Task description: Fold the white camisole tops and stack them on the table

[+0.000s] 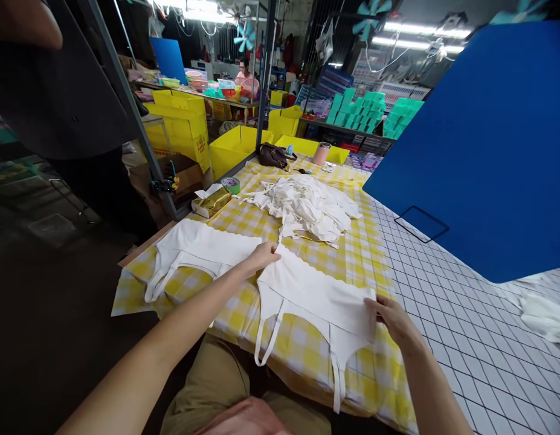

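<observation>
A white bra (307, 290) with shoulder straps lies spread flat on the yellow checked tablecloth (302, 356), its straps hanging toward the table's front edge. At its upper left corner, my left hand (263, 256) pinches the fabric. My right hand (392, 315) grips its right end between thumb and fingers. A second white bra (202, 243) lies flat to the left, partly covered by my left forearm. Beyond my hands sits a loose heap of white bras (311, 205), with straps tangled among them.
A gold tissue pack (211, 201) and green tape roll (230, 185) lie at the left edge. Farther back are a dark bag (273, 155) and pink cup (322, 153). A blue board (479, 151) rises at right above a white grid surface (443, 302). A person (75, 103) stands left.
</observation>
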Action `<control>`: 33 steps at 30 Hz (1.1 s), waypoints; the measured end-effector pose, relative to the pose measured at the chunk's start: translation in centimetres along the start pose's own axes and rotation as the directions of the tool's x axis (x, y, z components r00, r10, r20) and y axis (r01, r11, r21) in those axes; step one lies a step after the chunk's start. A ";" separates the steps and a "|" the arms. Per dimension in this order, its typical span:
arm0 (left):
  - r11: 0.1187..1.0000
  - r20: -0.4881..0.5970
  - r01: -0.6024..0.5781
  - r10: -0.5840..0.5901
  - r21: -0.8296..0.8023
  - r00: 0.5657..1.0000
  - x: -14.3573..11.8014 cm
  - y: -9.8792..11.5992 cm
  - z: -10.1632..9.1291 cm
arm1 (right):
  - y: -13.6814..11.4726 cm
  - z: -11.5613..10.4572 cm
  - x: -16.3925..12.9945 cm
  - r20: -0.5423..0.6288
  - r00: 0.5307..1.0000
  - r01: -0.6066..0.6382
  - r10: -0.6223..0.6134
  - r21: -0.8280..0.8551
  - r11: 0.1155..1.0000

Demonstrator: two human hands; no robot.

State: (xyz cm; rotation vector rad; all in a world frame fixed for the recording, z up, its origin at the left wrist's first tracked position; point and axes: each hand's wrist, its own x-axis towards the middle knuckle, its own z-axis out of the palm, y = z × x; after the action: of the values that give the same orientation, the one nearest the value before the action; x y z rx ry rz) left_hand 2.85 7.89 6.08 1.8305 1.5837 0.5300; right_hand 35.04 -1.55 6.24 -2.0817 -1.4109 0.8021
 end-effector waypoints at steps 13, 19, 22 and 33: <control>0.921 -0.019 -0.317 0.321 -0.225 0.947 -10.2 -2.2 -5.9 | 1.1 -4.5 -8.6 0.146 0.932 0.275 -0.331 0.310 0.910; 0.909 0.201 -0.416 0.405 0.011 0.892 -14.7 -8.1 -0.6 | 4.5 0.3 -11.2 0.366 0.887 0.258 -0.280 0.107 0.960; 0.881 0.219 -0.466 0.441 0.079 0.870 -15.6 -9.2 0.0 | 4.9 0.6 -12.0 0.395 0.890 0.200 -0.226 0.106 0.974; 0.885 0.118 -0.381 0.422 -0.269 0.899 -14.6 -6.5 -3.2 | 1.0 -2.3 -11.7 0.162 0.929 0.322 -0.333 0.090 0.943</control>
State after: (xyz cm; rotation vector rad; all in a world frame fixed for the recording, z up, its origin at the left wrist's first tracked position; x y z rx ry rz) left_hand -6.74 -5.32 5.41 1.9619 0.9737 0.6937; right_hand 33.93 -13.01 9.46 -1.6972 -1.7462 0.8905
